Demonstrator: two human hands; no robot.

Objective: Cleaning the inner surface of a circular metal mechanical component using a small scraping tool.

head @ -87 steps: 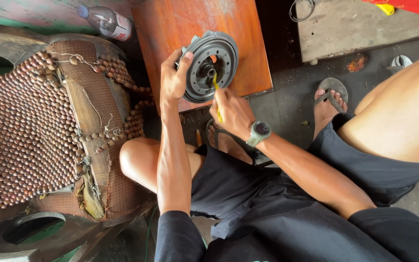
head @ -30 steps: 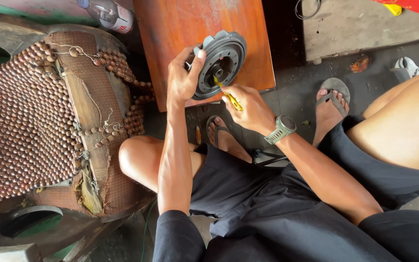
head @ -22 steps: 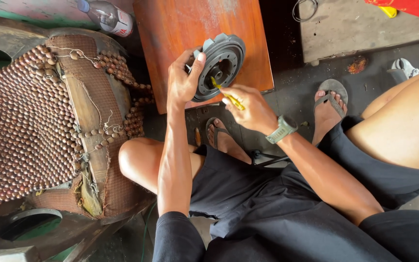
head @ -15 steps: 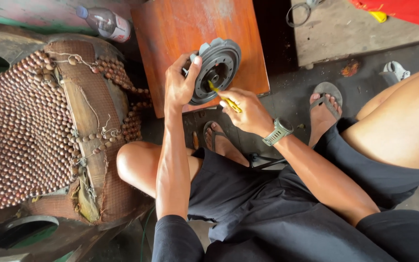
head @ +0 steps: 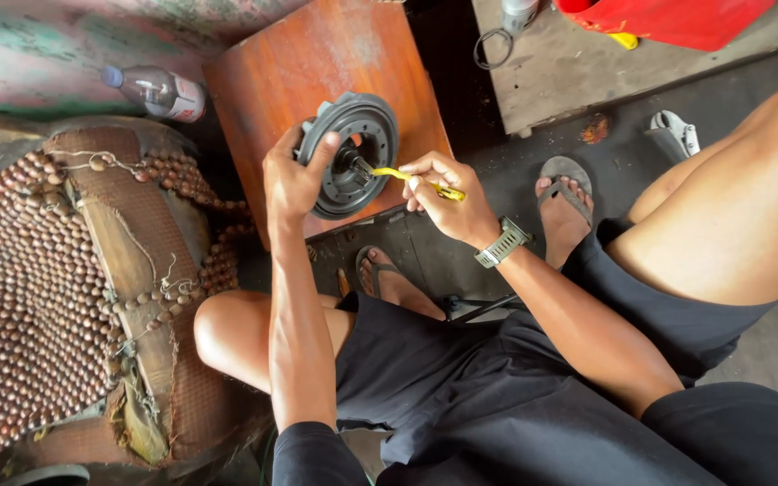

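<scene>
pulley (head: 349, 155) looks heavy, rigid metal; best gripped by its rim. left hand (head: 292, 183) closed around that rim, right hand (head: 443, 193) pinching yellow tool (head: 407, 176) at hub.

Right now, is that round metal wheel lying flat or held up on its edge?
Held up on edge. The left hand tilts the round metal wheel above the wooden stool, its open face toward the yellow-handled tool.

We see dark navy shorts (head: 461, 378) and a matching dark sleeve (head: 312, 454) ending at the left upper arm. The right wrist wears a wristwatch (head: 502, 243) with a grey-green strap. Both feet wear grey flip-flop sandals (head: 562, 171); forearms and knees are bare
</scene>
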